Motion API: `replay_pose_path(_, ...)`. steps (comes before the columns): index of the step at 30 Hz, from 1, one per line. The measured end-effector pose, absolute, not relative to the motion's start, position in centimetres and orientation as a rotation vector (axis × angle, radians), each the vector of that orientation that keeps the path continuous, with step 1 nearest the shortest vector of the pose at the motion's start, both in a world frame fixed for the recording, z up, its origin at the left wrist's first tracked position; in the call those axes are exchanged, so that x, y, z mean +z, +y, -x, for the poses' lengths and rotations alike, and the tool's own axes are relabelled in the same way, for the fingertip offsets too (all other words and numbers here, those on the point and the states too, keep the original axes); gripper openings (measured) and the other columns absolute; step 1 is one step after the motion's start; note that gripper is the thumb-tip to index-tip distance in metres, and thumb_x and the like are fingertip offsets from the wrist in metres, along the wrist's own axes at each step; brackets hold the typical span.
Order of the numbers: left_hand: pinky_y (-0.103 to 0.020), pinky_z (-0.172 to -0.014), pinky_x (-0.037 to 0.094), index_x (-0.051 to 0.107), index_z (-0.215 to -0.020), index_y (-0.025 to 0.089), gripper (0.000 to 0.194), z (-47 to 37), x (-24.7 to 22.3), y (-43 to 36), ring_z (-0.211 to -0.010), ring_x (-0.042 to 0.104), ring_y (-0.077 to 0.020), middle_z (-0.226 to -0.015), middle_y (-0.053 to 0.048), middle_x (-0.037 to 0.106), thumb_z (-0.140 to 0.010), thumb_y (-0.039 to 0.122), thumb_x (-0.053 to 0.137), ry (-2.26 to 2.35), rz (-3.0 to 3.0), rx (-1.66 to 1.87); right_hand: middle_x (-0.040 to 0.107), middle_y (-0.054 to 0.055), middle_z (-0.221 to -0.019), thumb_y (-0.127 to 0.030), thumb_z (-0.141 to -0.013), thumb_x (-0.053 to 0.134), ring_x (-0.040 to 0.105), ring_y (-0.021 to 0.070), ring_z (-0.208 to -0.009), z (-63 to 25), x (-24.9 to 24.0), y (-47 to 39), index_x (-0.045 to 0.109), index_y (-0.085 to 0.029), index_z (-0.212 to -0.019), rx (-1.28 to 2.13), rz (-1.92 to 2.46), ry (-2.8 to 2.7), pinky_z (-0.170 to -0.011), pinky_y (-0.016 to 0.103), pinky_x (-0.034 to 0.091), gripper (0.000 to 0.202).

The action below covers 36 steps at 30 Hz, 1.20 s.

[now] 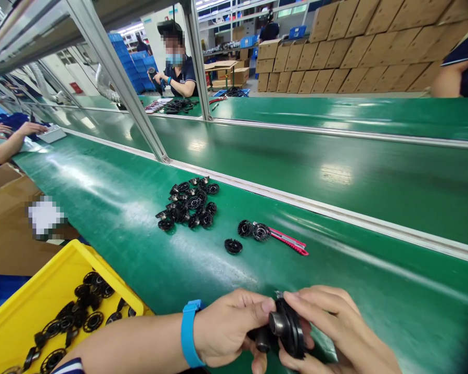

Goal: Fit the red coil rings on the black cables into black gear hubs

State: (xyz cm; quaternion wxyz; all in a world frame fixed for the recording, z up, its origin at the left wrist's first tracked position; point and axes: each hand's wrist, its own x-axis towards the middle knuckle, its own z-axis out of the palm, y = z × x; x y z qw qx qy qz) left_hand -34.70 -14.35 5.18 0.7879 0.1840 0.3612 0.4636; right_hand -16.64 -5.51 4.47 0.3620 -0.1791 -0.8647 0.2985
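Near the front edge of the green bench, both hands come together on a black round part with a metal hub [292, 327]. My left hand [234, 324], with a blue wristband, pinches it near the hub with thumb and fingers. My right hand [335, 327] grips its rim from the other side. A second dark cylinder end [262, 340] shows below the hub, under my left fingers; whether it belongs to the same part I cannot tell. Beyond the hands lie a loose black toothed disc [233, 246], two more black discs [260, 231] and a red utility knife [290, 242].
A pile of black discs [191, 202] lies on the bench. A yellow bin [78, 254] with similar parts stands at left, beside a cardboard box [8, 223]. A metal post [120, 78] rises from the bench divider. Co-workers sit across and at far left.
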Motion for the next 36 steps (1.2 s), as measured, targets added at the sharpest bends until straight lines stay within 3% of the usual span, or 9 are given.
replay_pose_path(6, -0.013, -0.034, 0.04, 0.077, -0.079, 0.006, 0.066, 34.4, 4.3, -14.4, -0.053, 0.054, -0.0086, -0.077, -0.015, 0.07, -0.068, 0.07, 0.076, 0.769, -0.395, 0.994, 0.067, 0.007, -0.102, -0.053, -0.083, 0.073, 0.064, 0.0204, -0.096, 16.7, 4.6, -4.9, 0.061, -0.027, -0.127, 0.835, 0.431, -2.199, -0.081, 0.026, 0.057, 0.052)
replay_pose_path(13, -0.012, -0.037, 0.045, 0.069, -0.071, 0.01, 0.052, 34.5, 4.4, -14.4, -0.049, 0.054, -0.0058, -0.069, -0.006, 0.065, -0.066, 0.061, 0.083, 0.749, -0.334, 1.083, 0.063, 0.003, -0.105, -0.061, -0.088, 0.063, 0.067, 0.018, -0.093, 17.2, 4.3, -4.9, 0.058, -0.033, -0.126, 1.248, 0.48, -2.104, -0.081, 0.026, 0.056, 0.048)
replay_pose_path(19, -0.011, -0.036, 0.043, 0.055, -0.062, 0.014, 0.054, 34.6, 4.9, -14.4, -0.044, 0.052, -0.0042, -0.062, 0.0, 0.061, -0.061, 0.057, 0.088, 0.81, -0.298, 1.174, 0.065, 0.001, -0.106, -0.054, -0.096, 0.055, 0.066, 0.0174, -0.099, 17.6, 4.0, -4.9, 0.051, -0.039, -0.135, 1.583, 0.43, -2.094, -0.084, 0.026, 0.056, 0.042)
replay_pose_path(23, -0.013, -0.036, 0.042, 0.058, -0.063, 0.013, 0.053, 34.6, 5.3, -14.2, -0.044, 0.05, -0.0039, -0.064, -0.001, 0.062, -0.061, 0.057, 0.088, 0.871, -0.233, 1.196, 0.064, 0.003, -0.118, -0.061, -0.093, 0.055, 0.064, 0.0182, -0.106, 17.4, 3.3, -5.0, 0.047, -0.038, -0.141, 1.487, 0.487, -2.125, -0.091, 0.026, 0.054, 0.053)
replay_pose_path(25, -0.013, -0.037, 0.041, 0.061, -0.067, 0.013, 0.049, 34.8, 5.3, -13.9, -0.048, 0.052, -0.0051, -0.068, -0.001, 0.063, -0.064, 0.055, 0.087, 0.927, -0.117, 1.228, 0.062, 0.003, -0.123, -0.062, -0.092, 0.055, 0.063, 0.0163, -0.106, 17.3, 3.1, -4.9, 0.046, -0.036, -0.143, 1.326, 0.612, -2.074, -0.092, 0.022, 0.053, 0.058)
replay_pose_path(30, -0.014, -0.044, 0.042, 0.069, -0.103, 0.015, 0.042, 35.5, 5.5, -13.0, -0.072, 0.062, -0.0096, -0.088, -0.003, 0.064, -0.086, 0.053, 0.068, 0.969, 0.209, 1.286, 0.064, 0.0, -0.111, -0.04, -0.098, 0.055, 0.063, 0.0103, -0.095, 17.4, 2.9, -4.5, 0.055, -0.031, -0.126, 1.083, 0.773, -2.061, -0.083, 0.013, 0.052, 0.029)
replay_pose_path(33, -0.029, -0.069, 0.057, 0.064, -0.117, 0.015, 0.047, 35.5, 5.9, -13.2, -0.087, 0.065, -0.0163, -0.098, -0.008, 0.066, -0.096, 0.055, 0.051, 0.791, 0.168, 1.331, 0.062, 0.003, -0.116, -0.039, -0.094, 0.061, 0.061, 0.0148, -0.107, 17.6, 2.8, -4.5, 0.055, -0.029, -0.126, 0.952, 0.691, -2.236, -0.089, 0.02, 0.054, 0.034)
replay_pose_path(36, -0.042, -0.089, 0.054, 0.061, -0.12, 0.018, 0.035, 35.1, 6.1, -13.7, -0.1, 0.064, -0.0199, -0.104, -0.009, 0.066, -0.097, 0.043, 0.055, 0.626, 0.108, 1.348, 0.059, 0.006, -0.12, -0.045, -0.088, 0.068, 0.057, 0.0191, -0.113, 17.9, 2.7, -4.8, 0.054, -0.027, -0.131, 0.765, 0.546, -2.381, -0.09, 0.024, 0.055, 0.049)
